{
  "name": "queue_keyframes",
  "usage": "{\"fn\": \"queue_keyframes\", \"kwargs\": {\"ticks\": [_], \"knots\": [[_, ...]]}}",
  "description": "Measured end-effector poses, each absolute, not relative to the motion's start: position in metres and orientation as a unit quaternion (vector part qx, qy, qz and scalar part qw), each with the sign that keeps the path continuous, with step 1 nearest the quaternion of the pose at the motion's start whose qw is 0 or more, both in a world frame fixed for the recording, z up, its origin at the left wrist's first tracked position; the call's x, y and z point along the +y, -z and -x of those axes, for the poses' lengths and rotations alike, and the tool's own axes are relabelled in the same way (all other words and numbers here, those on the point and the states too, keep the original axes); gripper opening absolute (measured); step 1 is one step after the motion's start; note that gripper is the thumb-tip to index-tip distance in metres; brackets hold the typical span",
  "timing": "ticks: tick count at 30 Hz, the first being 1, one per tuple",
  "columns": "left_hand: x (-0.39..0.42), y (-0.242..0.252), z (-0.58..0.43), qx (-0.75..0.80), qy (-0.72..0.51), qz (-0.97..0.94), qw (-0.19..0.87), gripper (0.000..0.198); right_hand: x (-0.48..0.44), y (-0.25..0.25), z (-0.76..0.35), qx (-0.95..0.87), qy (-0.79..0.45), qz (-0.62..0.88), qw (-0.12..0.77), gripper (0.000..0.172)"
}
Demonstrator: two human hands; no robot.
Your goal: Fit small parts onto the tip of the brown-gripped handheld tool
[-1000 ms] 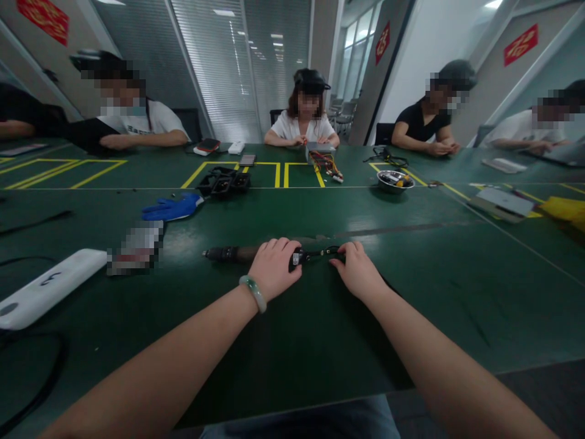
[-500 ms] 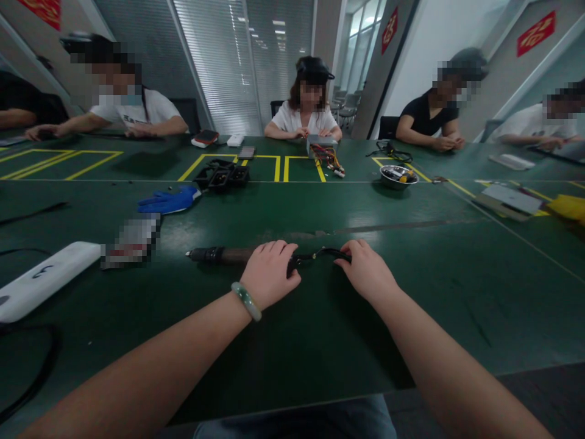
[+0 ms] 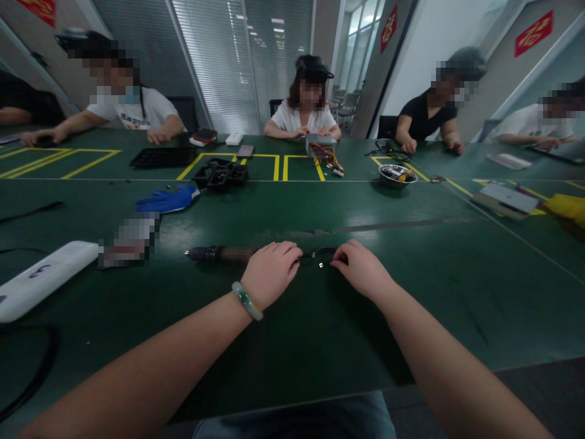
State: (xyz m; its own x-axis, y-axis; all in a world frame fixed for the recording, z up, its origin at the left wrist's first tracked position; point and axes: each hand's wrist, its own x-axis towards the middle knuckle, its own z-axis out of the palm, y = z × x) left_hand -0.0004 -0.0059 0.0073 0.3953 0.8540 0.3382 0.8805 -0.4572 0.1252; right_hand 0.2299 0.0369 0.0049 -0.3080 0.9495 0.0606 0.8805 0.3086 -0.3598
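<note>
An electric screwdriver point(image 3: 223, 254), brown and black with a bit at its tip, lies on the green table pointing left. My left hand point(image 3: 273, 268), with a jade-coloured bangle on its wrist, is wrapped over the screwdriver's rear part and hides it. From that end a thin black cable point(image 3: 324, 249) arches toward the right. My right hand point(image 3: 361, 268) is closed in a pinch just right of the left one, on the black cable. A small shiny metal end point(image 3: 321, 265) shows at its fingertips; its exact kind is too small to tell.
Left of the screwdriver lie a blurred-out flat object point(image 3: 130, 241), a blue glove point(image 3: 168, 199) and a white power bank-like box point(image 3: 50, 279). Black plastic parts point(image 3: 222, 174), a metal bowl point(image 3: 397, 176) and a wired metal box point(image 3: 321, 146) stand farther back. Several people sit opposite.
My right hand has shifted slightly left, and a shiny metal end now shows at its fingertips. My left hand stays on the screwdriver. Across the table, a dark flat piece now lies at left.
</note>
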Motion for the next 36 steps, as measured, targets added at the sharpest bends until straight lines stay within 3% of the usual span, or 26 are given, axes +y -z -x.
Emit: {"fn": "queue_keyframes", "kwargs": {"ticks": [17,27,32,36], "knots": [[-0.001,-0.006,-0.001,-0.528,0.183,0.829,0.029,0.016,0.034,-0.006,-0.226,-0.819,-0.178,0.530,0.126,0.018],[0.006,-0.001,-0.005,-0.543,0.174,0.821,0.037,0.026,0.022,-0.006,-0.199,-0.851,-0.155,0.439,0.244,0.023],[0.010,0.002,-0.005,-0.544,0.183,0.818,0.032,0.030,0.015,-0.001,-0.178,-0.854,-0.152,0.433,0.245,0.028],[0.012,0.004,-0.005,-0.544,0.182,0.819,0.031,0.031,0.021,0.005,-0.178,-0.827,-0.189,0.466,0.250,0.020]]}}
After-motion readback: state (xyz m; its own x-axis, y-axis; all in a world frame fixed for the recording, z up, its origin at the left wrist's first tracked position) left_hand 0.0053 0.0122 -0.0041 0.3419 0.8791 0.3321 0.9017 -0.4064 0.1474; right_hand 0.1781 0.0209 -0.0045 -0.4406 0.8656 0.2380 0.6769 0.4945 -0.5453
